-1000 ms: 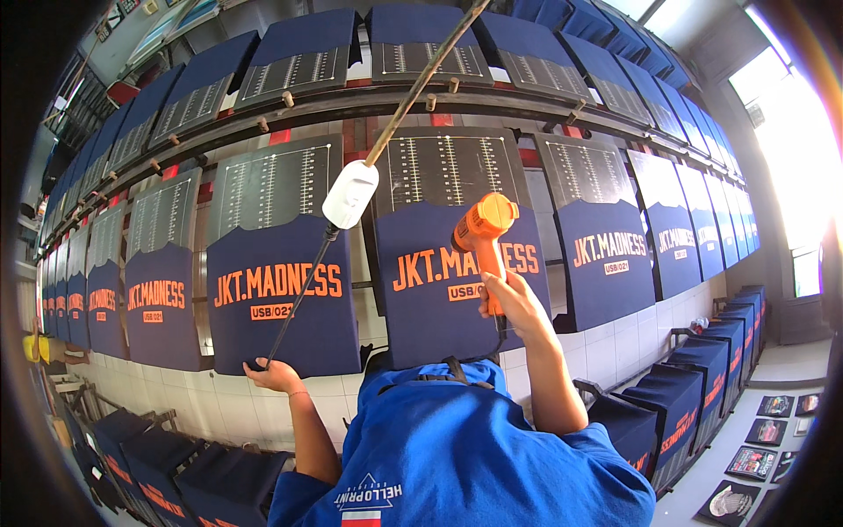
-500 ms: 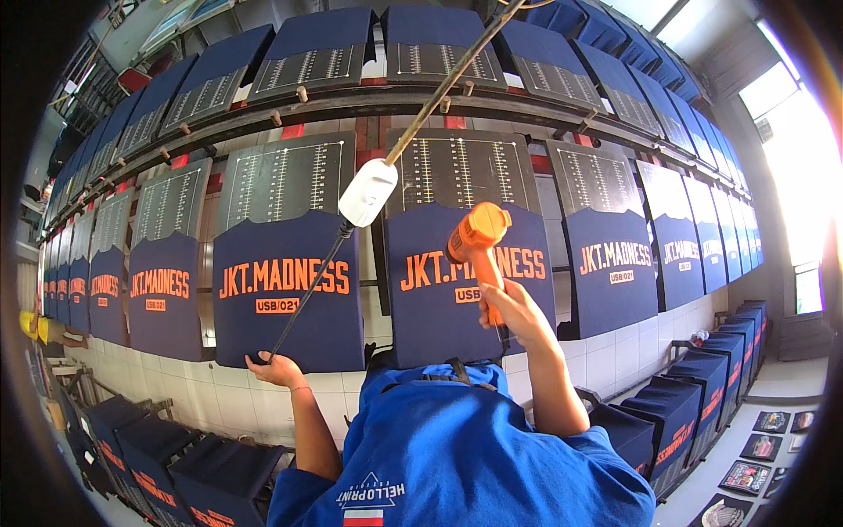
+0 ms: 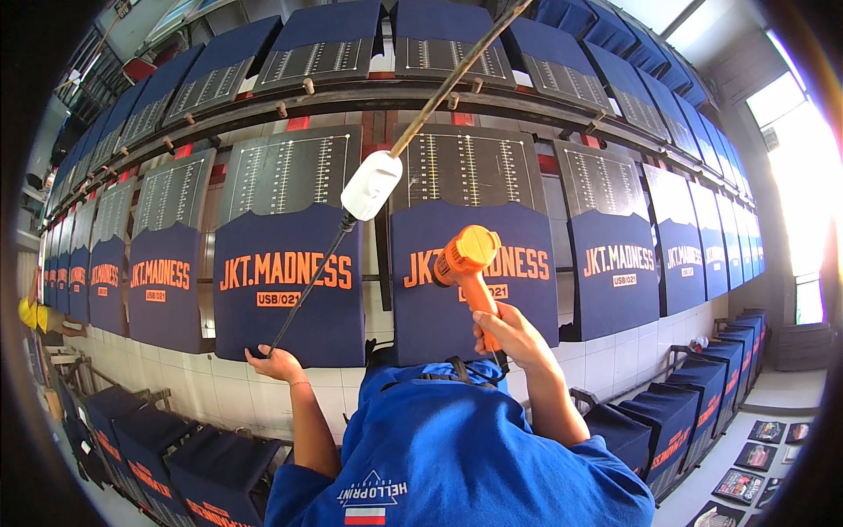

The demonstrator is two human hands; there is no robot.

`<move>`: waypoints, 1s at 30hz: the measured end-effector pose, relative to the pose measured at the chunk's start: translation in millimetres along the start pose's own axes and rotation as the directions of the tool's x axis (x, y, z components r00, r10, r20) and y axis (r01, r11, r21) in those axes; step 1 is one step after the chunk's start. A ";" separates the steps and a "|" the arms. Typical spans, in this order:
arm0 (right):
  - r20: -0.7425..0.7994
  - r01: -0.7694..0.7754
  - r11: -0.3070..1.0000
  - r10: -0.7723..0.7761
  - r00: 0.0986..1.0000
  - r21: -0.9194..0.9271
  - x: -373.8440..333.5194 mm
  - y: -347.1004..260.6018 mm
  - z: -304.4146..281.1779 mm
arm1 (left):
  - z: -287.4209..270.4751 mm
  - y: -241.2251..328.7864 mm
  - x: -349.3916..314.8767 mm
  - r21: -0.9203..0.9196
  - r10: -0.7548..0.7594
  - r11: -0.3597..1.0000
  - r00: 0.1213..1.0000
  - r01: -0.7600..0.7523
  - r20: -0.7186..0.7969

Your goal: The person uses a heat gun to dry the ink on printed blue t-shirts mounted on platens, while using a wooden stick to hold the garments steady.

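My right hand [image 3: 518,337] is wrapped round the handle of an orange hair dryer [image 3: 474,251]. The dryer's head hangs over the orange lettering of a navy shirt [image 3: 430,321], stretched on a dark printing board [image 3: 457,167] in front of me. Next to it on the left, another navy shirt [image 3: 316,329] with the same print covers its board. At that shirt's lower edge my left hand [image 3: 277,364] is closed on a thin black cord [image 3: 303,294]. The cord runs up to a white socket [image 3: 371,184] hanging from a yellowish pole [image 3: 452,79].
A dark rail [image 3: 351,90] with pegs separates my row of boards from another shirt-covered row behind it. Lower at left and right stand more covered boards [image 3: 211,461]. At far left a person in yellow [image 3: 33,314] is partly visible. Printed pictures [image 3: 738,485] lie at lower right.
My right hand has lowered the hair dryer slightly, and its head has shifted a little left. My left hand stays on the cord, near the shirt's lower edge.
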State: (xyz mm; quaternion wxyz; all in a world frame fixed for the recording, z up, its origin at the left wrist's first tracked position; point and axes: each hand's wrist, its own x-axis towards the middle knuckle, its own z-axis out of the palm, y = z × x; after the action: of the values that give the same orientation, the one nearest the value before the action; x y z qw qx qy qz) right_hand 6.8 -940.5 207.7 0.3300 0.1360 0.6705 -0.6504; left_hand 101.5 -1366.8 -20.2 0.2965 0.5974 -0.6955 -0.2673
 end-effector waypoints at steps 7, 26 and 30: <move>-0.012 0.048 0.995 -0.049 0.999 -0.084 17.6 -12.7 0.0 | 3.6 -8.2 3.7 -0.070 0.015 0.997 1.000 -0.017 -0.025; 0.026 0.031 0.988 -0.027 0.999 -0.151 33.6 -27.2 23.1 | -1.8 2.4 -1.4 -0.066 0.014 0.998 1.000 -0.016 -0.020; 0.035 0.057 0.983 -0.052 0.998 -0.172 37.8 -26.8 24.9 | -3.3 12.0 -6.1 -0.061 0.022 0.998 0.999 -0.024 -0.034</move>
State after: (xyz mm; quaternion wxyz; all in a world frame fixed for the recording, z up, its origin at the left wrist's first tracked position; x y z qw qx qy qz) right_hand -31.1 -976.9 206.8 0.3328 0.0787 0.7227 -0.6006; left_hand 96.5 -1359.1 -9.8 0.3292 0.5845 -0.6887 -0.2750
